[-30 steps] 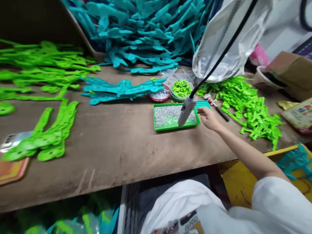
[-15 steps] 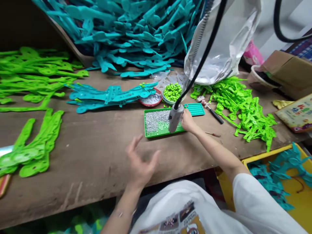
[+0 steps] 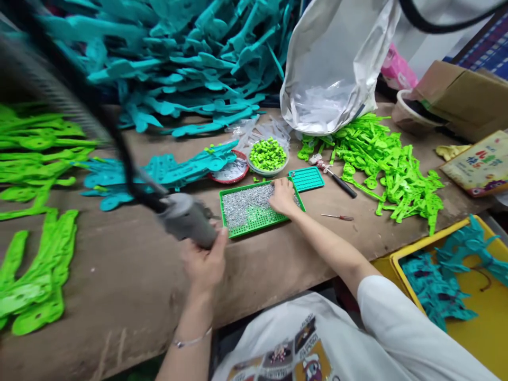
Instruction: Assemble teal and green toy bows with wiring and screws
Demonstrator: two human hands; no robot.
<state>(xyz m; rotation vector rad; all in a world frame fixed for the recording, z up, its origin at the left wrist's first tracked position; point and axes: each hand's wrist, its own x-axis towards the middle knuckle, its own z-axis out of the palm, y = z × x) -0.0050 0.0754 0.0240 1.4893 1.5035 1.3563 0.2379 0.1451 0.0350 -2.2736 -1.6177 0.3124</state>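
My left hand point(image 3: 204, 262) is wrapped round a grey electric screwdriver point(image 3: 192, 219), which hangs from a black cord and a spring. The tool is tilted over the table, left of a green perforated tray point(image 3: 262, 226). Small silvery screws point(image 3: 242, 203) are spread across much of that tray. My right hand point(image 3: 283, 197) reaches into the tray's right part, fingers bent down among the screws. Its fingertips are hidden, so what they pinch cannot be made out. A teal ridged tray point(image 3: 307, 179) lies just beyond my right hand.
Behind the tray stand a bowl of green caps point(image 3: 268, 154) and a red basket point(image 3: 228, 179). Teal parts point(image 3: 159, 172) and green parts point(image 3: 43, 270) lie left. A green pile point(image 3: 389, 164), a small screwdriver point(image 3: 337, 217) and a yellow bin point(image 3: 397, 259) are right.
The electric screwdriver has swung left from over the tray, and my left hand, open before, has closed round it. My right hand has moved from the tray's right edge into the screws.
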